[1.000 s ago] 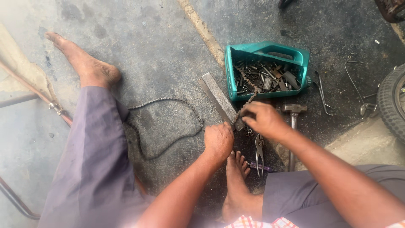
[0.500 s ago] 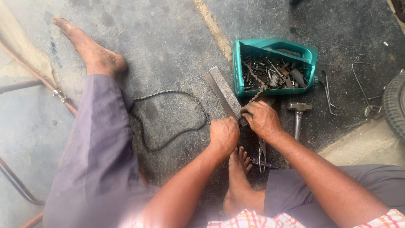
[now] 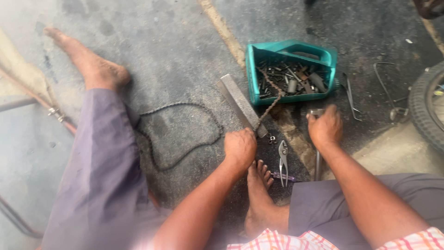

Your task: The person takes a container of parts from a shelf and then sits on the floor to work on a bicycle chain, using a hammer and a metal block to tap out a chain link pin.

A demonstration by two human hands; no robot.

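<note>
My left hand (image 3: 240, 147) is closed on a dark bicycle chain (image 3: 185, 134) where it crosses the near end of a flat grey metal bar (image 3: 241, 104) lying on the concrete. From the fist, one run of chain loops left across the floor. A rusty run (image 3: 269, 104) climbs into the teal tub (image 3: 255, 69). My right hand (image 3: 325, 128) rests on the head of a hammer, fingers curled over it; its handle (image 3: 317, 164) points toward me. Pliers (image 3: 283, 159) lie between the hands, beside my bare foot (image 3: 260, 194).
The teal cut-open plastic tub holds several rusty bolts and parts. Thin metal tools (image 3: 350, 97) and a bent wire (image 3: 386, 90) lie right of it. A tyre (image 3: 425, 109) is at the right edge. My other leg (image 3: 99, 153) stretches left, near pipes (image 3: 55, 113).
My right hand left the chain by the bar and moved right onto the hammer head. My left hand stayed gripping the chain at the bar's end.
</note>
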